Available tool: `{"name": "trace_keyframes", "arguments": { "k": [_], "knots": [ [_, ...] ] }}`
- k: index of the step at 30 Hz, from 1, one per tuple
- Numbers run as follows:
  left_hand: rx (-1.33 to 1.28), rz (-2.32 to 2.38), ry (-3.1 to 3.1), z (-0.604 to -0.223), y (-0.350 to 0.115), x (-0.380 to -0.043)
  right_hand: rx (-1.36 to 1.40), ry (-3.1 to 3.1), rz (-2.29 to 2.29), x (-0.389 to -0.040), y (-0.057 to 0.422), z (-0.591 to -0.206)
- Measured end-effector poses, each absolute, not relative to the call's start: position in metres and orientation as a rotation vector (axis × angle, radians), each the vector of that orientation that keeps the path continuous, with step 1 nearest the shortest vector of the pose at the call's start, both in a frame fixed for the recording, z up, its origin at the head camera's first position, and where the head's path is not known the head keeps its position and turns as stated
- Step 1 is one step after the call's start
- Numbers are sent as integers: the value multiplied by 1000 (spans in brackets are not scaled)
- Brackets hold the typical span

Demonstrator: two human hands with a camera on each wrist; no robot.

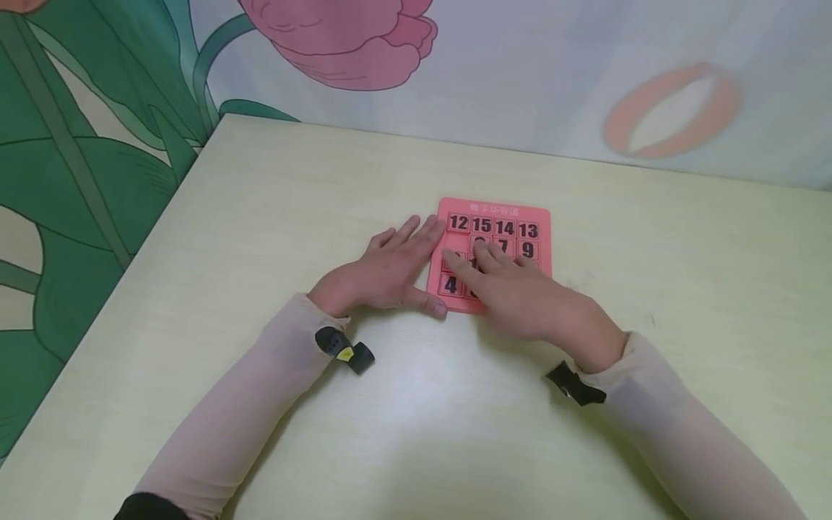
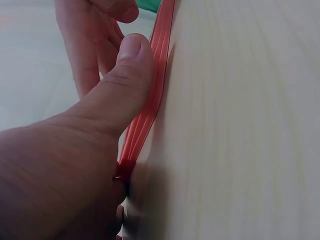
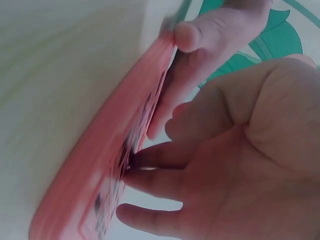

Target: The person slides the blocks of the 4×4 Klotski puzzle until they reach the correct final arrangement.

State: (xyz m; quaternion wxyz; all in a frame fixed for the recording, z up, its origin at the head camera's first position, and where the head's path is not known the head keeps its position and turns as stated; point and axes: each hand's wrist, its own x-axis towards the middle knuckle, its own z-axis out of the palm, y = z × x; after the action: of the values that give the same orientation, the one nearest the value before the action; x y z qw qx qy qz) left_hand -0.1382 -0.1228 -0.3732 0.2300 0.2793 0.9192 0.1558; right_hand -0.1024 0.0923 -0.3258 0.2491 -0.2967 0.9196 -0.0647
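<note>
A pink sliding number puzzle (image 1: pixel 495 207) lies flat on the table, with black numbers on its square tiles. Its top row reads 12, 15, 14, 13, and a gap shows at the left of the second row. Along the puzzle's left side rests my left hand (image 1: pixel 391 274), fingers extended at the edge, thumb (image 2: pixel 131 70) by the near left corner. My right hand (image 1: pixel 529 297) reaches over the lower right part, its fingertips on the tiles and hiding several numbers. In the right wrist view, its fingers (image 3: pixel 155 182) touch the tile face of the puzzle (image 3: pixel 95 150).
The pale wooden table (image 1: pixel 403 433) extends around the puzzle on all sides. Behind it stands a wall (image 1: pixel 520 87) painted with a pink flower (image 1: pixel 351 43) and green leaves (image 1: pixel 97 173). Black straps with small devices (image 1: pixel 344 350) sit at both sleeve cuffs.
</note>
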Motion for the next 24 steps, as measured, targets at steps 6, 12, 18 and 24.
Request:
{"name": "trace_keyframes", "arguments": {
  "k": [6, 12, 18, 24],
  "knots": [
    [748, 435, 2532, -371, -124, -138, -852, 2521, -158, -103, 84, -328],
    [731, 444, 2529, -371, -126, -137, -804, 2502, -150, -107, 86, -325],
    [747, 452, 2525, -373, -124, -139, -804, 2540, -165, -119, 93, -323],
    [749, 442, 2521, -375, -122, -139, -765, 2570, -152, -140, 83, -326]
  ]
}}
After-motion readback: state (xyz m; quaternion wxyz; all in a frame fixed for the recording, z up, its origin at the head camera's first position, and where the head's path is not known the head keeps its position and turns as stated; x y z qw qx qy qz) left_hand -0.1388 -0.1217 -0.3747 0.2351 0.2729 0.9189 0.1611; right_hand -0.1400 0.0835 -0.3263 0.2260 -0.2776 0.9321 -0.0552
